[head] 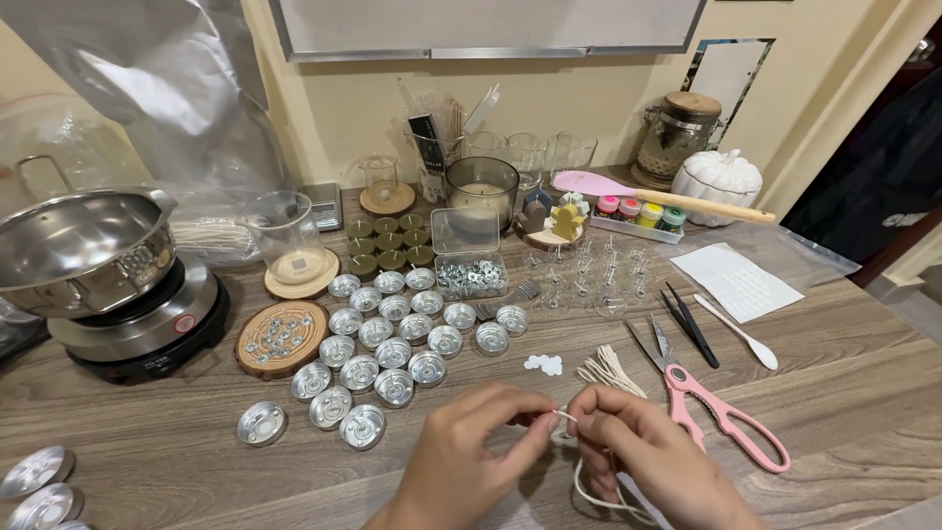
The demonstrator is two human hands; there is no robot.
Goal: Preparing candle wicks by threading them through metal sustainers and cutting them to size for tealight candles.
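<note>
Low in the frame, left hand (461, 461) and right hand (638, 456) each pinch the white wick cord (589, 491), stretched between them, pink scissors (726, 417) close by.

Thin white wick cord (589, 488), pinched taut at its top, slack looping loosely down to the tabletop.

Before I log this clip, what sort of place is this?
Most likely a home candle-making bench. Rows of empty metal tealight cups cover the wooden table, a metal pot sits on a small electric hotplate, and both hands, left hand and right hand, pinch white wick cord.
</note>
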